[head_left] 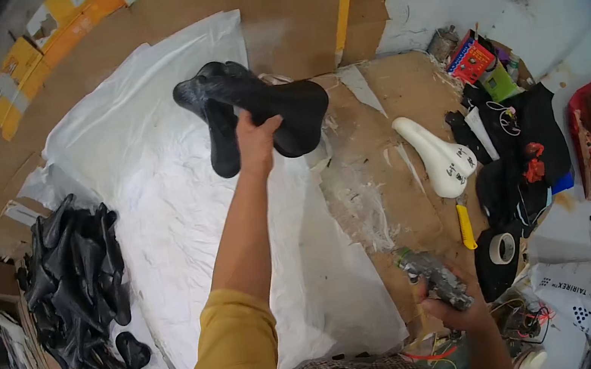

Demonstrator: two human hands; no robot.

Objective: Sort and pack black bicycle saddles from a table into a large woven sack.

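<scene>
Black, glossy bicycle saddles (75, 271) lie heaped left of the wrinkled white plastic sheet (164, 227). Above the sheet's far part, the left hand (257, 140) grips more saddles (252, 95), matte, narrow-nosed and broad-tailed. Handling appears under way; which saddles are finished and which remain cannot be told. By the sheet's near right corner, the right hand (448, 308) clasps a crinkled, shiny bottle-like object (436, 278); farther along that side rests a smooth white saddle (434, 152).

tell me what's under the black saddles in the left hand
White sheeting shows on the near side of the black saddles and to their left, with brown cardboard beyond them. Whatever lies directly beneath is covered by the saddles and left hand.
</scene>
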